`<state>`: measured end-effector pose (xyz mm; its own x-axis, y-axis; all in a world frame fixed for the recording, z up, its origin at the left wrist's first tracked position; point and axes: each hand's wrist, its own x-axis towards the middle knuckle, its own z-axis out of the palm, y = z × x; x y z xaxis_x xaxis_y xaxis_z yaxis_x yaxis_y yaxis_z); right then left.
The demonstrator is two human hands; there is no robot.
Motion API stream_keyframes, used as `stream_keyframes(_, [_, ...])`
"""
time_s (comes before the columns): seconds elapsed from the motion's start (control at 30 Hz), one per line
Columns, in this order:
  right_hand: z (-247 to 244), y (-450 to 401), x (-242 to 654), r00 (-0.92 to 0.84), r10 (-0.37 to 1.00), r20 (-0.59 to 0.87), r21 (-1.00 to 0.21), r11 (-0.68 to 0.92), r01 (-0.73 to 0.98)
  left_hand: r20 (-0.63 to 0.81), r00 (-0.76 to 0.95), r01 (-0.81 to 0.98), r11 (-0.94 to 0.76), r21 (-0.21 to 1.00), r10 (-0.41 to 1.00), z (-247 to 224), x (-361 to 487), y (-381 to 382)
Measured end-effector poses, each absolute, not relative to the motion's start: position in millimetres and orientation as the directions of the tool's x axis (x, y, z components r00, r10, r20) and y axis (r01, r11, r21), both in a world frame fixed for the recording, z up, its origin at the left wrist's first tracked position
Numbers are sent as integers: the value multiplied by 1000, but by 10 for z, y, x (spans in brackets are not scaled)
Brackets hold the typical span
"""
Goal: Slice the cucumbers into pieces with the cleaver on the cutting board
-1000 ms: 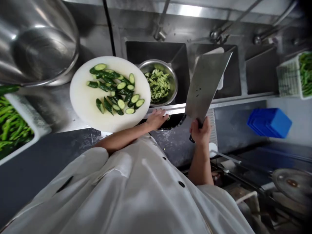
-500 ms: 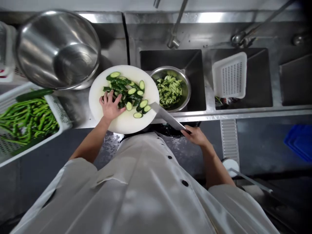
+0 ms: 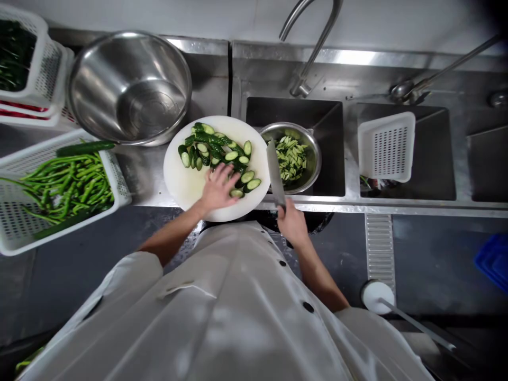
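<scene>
Far left, green pods are held in a white basket (image 3: 124,185). Next, a round white cutting board (image 3: 180,188); on it lie cut cucumber pieces (image 3: 230,156), the heap strung from far left to near right, individual long axes mixed. The left hand (image 3: 218,190) is laid palm down at the heap's near side, fingers spread wide; nothing is seen gripped, and whether pieces are pressed beneath cannot be told. The heap lies just beyond those fingertips, so the left is the nearer hand. At the board's right edge a cleaver (image 3: 276,174) is held, its handle closed in the right hand (image 3: 292,222); blade pointed away from the body, tip canted slightly left, overlapping in view the rim of a steel bowl (image 3: 318,159) of cucumber strips (image 3: 293,159)
</scene>
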<state>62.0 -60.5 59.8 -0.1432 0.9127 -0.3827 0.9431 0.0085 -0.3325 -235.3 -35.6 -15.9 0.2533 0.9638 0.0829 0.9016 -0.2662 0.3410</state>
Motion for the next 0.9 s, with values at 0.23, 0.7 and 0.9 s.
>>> stream_keyframes(0.23, [605,-567,-459,-226,866,-445,-390,40,920,34,200,932,-201,301,979,-264,-1952,-308])
stream_keyframes(0.7, [525,-592,-1141,-295,858,-419,-516,42,856,31,333,895,-326,305,942,-259,-3160,-184])
stream_keyframes(0.9, [433,-501,-615,-293,871,-396,-692,-73,719,38,329,892,-323,317,944,-228,-3242,-201])
